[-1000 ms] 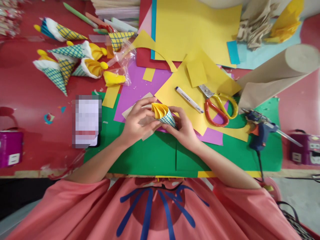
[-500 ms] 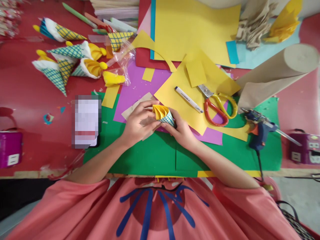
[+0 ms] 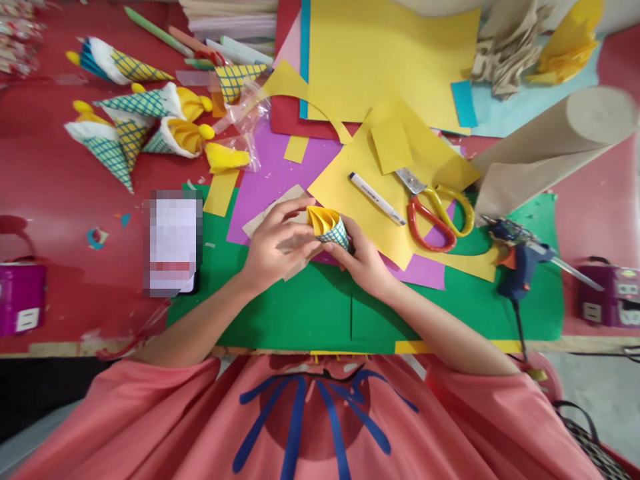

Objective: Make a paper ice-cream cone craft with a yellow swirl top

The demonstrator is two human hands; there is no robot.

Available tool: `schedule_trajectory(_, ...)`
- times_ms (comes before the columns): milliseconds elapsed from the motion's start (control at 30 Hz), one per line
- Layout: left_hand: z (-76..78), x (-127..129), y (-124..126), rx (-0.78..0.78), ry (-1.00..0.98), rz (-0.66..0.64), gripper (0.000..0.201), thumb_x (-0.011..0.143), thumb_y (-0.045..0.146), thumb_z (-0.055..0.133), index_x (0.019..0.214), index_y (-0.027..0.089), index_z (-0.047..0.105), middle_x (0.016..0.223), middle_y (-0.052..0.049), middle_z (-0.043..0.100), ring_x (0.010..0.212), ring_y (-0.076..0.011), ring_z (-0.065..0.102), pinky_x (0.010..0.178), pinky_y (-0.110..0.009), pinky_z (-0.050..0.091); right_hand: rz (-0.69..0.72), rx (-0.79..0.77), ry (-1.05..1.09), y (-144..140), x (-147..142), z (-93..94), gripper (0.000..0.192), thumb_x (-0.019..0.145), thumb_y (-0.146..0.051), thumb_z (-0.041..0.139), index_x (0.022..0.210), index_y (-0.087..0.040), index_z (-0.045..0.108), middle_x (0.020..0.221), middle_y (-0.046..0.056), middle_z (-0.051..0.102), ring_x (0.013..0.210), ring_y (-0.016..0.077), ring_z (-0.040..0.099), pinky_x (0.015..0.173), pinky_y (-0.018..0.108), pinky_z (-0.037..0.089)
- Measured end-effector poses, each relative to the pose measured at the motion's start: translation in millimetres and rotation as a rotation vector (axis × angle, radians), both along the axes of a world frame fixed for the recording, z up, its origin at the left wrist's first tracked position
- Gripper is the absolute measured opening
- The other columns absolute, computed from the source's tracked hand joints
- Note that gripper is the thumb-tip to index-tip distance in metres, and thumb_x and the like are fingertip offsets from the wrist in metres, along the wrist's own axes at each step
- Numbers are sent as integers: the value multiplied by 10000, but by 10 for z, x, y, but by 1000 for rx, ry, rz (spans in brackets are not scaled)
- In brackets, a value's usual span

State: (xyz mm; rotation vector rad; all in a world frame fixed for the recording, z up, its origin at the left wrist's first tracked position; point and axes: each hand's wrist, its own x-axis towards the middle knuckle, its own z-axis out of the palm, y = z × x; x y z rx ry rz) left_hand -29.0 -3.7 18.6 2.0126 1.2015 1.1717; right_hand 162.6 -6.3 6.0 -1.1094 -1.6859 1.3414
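Centrally, fingers: both sets closed narrowly on one small paper cone [image 3: 330, 230]; it is held just above the green sheet [image 3: 300, 313], at the near edge of the purple sheet [image 3: 270, 180].
Left hand [image 3: 275, 250]: thumb and fingertips pinch the cone's yellow pleated mouth from the left; a tan paper scrap [image 3: 270, 213] lies under this hand.
Right hand [image 3: 365, 263]: fingers wrapped on the cone's blue-checked tip from the right; the tip itself is hidden by them.
Cone: yellow folds at the top, checked paper below, tilted with its mouth up and to the left.
Just right: white marker [image 3: 377, 199] on a yellow sheet [image 3: 350, 193]; red and yellow scissors [image 3: 435, 207] beside it, blades up-left.
Further right: blue glue gun [image 3: 517, 257] on the green sheet's edge; brown paper roll [image 3: 550, 147] behind it.
Left: phone [image 3: 173, 243], screen blurred, on the red surface [image 3: 60, 200].
Far left: finished cones [image 3: 135, 120] in a loose cluster, well apart from the hands.
Back: stacked coloured sheets [image 3: 390, 53].
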Motion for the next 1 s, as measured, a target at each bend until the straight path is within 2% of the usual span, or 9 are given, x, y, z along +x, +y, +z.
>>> schedule_trajectory(367, 31, -31, 6, 200, 191, 12, 81, 853, 266, 650, 902, 215, 611, 1299, -72, 576, 1204, -214, 573, 992, -381, 523, 6, -6, 46, -6, -6, -15, 438, 918, -338, 562, 1327, -218, 461, 1248, 101, 609, 1248, 272, 544, 955, 439, 548)
schedule_trajectory(600, 12, -47, 23, 193, 213, 5, 127, 856, 318, 646, 875, 208, 586, 1322, -78, 546, 1229, -228, 554, 1024, -401, 497, 22, -88, 49, 1, -3, 7, 447, 907, -385, 573, 1306, -213, 470, 1194, 102, 610, 1161, 264, 577, 841, 385, 575)
schedule_trajectory(700, -1, -41, 18, 112, 131, -6, 224, 818, 369, 686, 901, 206, 557, 1334, -96, 517, 1226, -243, 557, 1028, -422, 496, 19, -180, 72, 2, 5, 41, 457, 899, -416, 580, 1296, -219, 467, 1057, 81, 627, 854, 192, 632, 620, 295, 562)
schedule_trajectory(800, -25, -52, 27, 8, -38, -16, 323, 786, 441, 709, 936, 216, 532, 1340, -101, 501, 1199, -249, 577, 1017, -434, 501, 7, -305, 156, 28, 32, 78, 388, 912, -465, 546, 1208, -217, 507, 801, 13, 602, 528, 99, 501, 434, 225, 442)
schedule_trajectory(867, -41, -67, 39, -10, -182, 17, 319, 777, 429, 726, 926, 223, 533, 1310, -83, 522, 1146, -230, 609, 998, -422, 509, 18, -386, 285, 62, 51, 89, 334, 918, -472, 531, 1137, -220, 513, 734, -14, 586, 477, 81, 475, 392, 203, 384)
schedule_trajectory(1000, -52, -75, 43, -14, -338, 84, 166, 794, 289, 729, 842, 208, 592, 1077, -39, 647, 919, -156, 673, 877, -350, 550, 40, -514, 584, 144, 63, 62, 325, 884, -453, 550, 1098, -220, 475, 915, 24, 653, 550, 87, 575, 395, 185, 389)
